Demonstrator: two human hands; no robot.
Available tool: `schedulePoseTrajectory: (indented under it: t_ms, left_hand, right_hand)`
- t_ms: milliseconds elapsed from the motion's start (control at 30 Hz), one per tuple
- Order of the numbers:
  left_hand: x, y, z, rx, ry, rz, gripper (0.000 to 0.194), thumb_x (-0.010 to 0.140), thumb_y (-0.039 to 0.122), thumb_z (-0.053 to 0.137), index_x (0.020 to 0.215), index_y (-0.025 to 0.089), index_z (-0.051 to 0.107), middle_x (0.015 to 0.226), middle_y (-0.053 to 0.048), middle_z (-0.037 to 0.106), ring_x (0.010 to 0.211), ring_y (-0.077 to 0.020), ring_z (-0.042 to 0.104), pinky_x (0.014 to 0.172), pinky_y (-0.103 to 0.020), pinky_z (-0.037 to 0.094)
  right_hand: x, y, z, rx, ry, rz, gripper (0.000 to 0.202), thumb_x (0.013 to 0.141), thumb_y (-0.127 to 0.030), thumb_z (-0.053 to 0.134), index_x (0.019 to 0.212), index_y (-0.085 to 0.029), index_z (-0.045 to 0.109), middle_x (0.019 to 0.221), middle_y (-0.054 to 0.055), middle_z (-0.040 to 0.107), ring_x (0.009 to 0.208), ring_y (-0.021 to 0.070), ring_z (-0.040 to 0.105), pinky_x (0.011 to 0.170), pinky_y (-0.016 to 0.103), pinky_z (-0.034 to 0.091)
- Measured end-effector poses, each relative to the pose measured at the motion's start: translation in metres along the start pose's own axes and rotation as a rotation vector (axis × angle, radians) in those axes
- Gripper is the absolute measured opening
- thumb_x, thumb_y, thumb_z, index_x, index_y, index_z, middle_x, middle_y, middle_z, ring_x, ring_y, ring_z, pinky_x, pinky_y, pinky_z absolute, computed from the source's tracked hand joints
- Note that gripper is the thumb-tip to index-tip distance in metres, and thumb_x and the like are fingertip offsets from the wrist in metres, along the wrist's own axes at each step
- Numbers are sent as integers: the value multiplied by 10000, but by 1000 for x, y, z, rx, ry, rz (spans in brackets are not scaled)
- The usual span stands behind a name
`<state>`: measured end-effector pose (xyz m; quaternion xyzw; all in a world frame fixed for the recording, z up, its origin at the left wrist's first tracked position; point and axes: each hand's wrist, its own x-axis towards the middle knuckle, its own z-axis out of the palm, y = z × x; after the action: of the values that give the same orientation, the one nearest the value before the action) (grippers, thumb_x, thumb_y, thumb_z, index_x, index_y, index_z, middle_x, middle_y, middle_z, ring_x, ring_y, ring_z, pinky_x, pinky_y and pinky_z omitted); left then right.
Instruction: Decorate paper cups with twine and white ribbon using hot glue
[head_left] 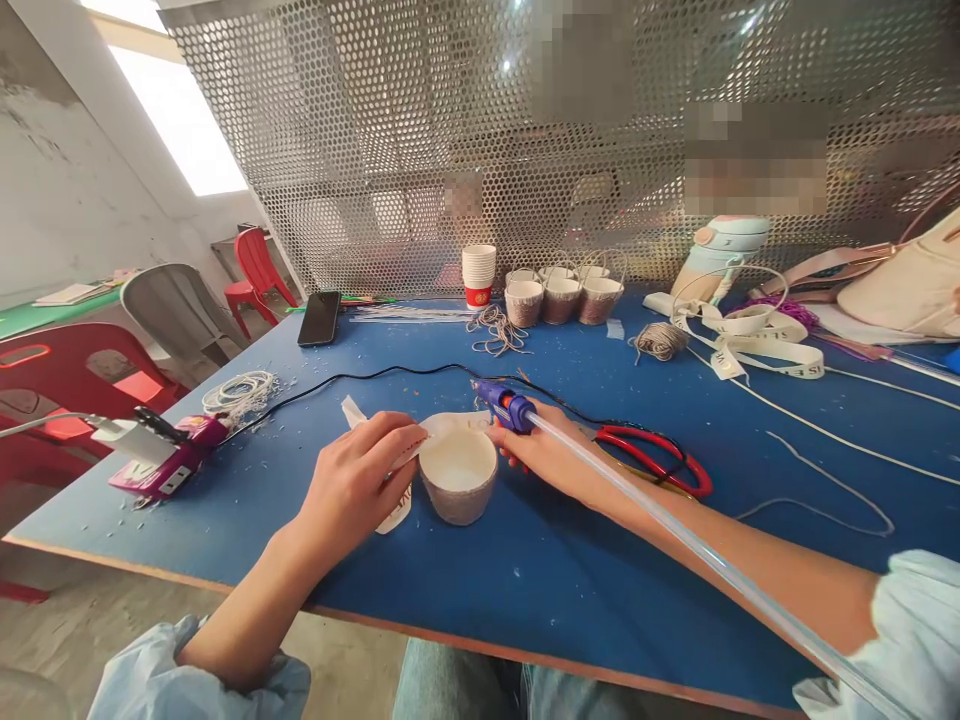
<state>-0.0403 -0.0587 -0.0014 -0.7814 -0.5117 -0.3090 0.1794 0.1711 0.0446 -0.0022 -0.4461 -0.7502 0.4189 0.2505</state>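
here | left hand (366,465) pinches printed ribbon (444,424) | right hand (546,450) grips glue gun (511,409) | cup (459,504) between

Adds up to two hands, one left hand (364,465) and one right hand (546,452). Includes one glue gun (510,408), one clear glue stick (675,532), one wrapped cup (459,503), and printed ribbon (396,515) in at least two lengths. Counts six handled cups (561,303), plus one stack of paper cups (478,265), too tightly nested to number. Also shows one phone (320,319), one power strip (159,484), one twine ball (660,341), one bottle (712,265), one grey chair (174,305) and at least two red chairs (256,265).
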Motion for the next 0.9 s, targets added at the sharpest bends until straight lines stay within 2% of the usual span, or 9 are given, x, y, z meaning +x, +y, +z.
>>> schedulePoseTrajectory:
  t_ms: [100,200,300,367,500,600,700,800,900]
  left_hand:
    - [0,0,0,-16,-7,-12,176,910,127,491,1021,192,610,983,-56,699,782,-138,672,695,-226,518]
    - [0,0,0,-36,-21,-25,177,906,126,487,1022,190,605,962,-48,706,765,-137,668,690,-228,517]
    - [-2,-1,0,-56,-24,-33,182,897,119,492,1025,179,608,946,-47,716,767,-143,677,698,-233,522]
    - [-3,-1,1,-60,-18,-35,179,893,123,500,1024,173,612,934,-48,721,765,-147,683,695,-236,525]
    - [-3,-1,1,-63,-13,-39,184,891,132,496,1020,175,620,917,-49,728,761,-154,688,688,-242,528]
    - [-3,-1,1,-80,-22,-47,201,887,137,485,1016,193,630,908,-44,732,769,-151,691,698,-238,528]
    - [-3,0,1,-85,-11,-39,203,894,148,476,1011,198,633,897,-43,731,770,-149,691,694,-234,525]
    - [-3,0,1,-75,7,-31,187,897,147,485,1017,191,622,890,-41,727,757,-148,686,677,-234,519]
    - [-3,0,1,-75,3,-20,177,896,139,498,1022,185,613,896,-41,725,761,-150,684,684,-237,519]
  right_hand:
    - [8,8,-1,-64,-34,1,205,840,-406,565,813,-202,554,657,-3,618,574,167,584,550,284,424]
    - [10,10,-6,-222,-35,-101,275,886,-456,526,815,-199,593,753,36,648,690,198,609,627,299,429]
    - [5,7,-9,-398,-8,-214,285,941,-416,468,887,-192,635,866,73,655,841,228,617,733,319,435]
    - [-1,5,-12,-472,3,-195,281,943,-414,473,939,-188,641,914,88,654,870,238,618,746,325,440]
    - [-12,-1,-25,-447,-20,-126,258,843,-416,608,985,-202,635,926,71,674,794,225,622,681,316,447]
    - [-16,1,-42,-362,-82,-114,212,773,-345,650,943,-219,643,763,13,665,648,188,596,577,288,420]
    - [-22,9,-57,-290,-49,-37,211,717,-360,691,880,-230,658,612,-30,621,520,159,545,487,267,372]
    - [-36,12,-61,-347,-21,-33,130,747,-365,676,739,-238,655,541,-35,591,470,139,507,455,260,341]
    - [-55,-2,-51,-336,-113,-115,164,828,-341,609,707,-240,656,593,-18,615,500,139,531,461,261,375]
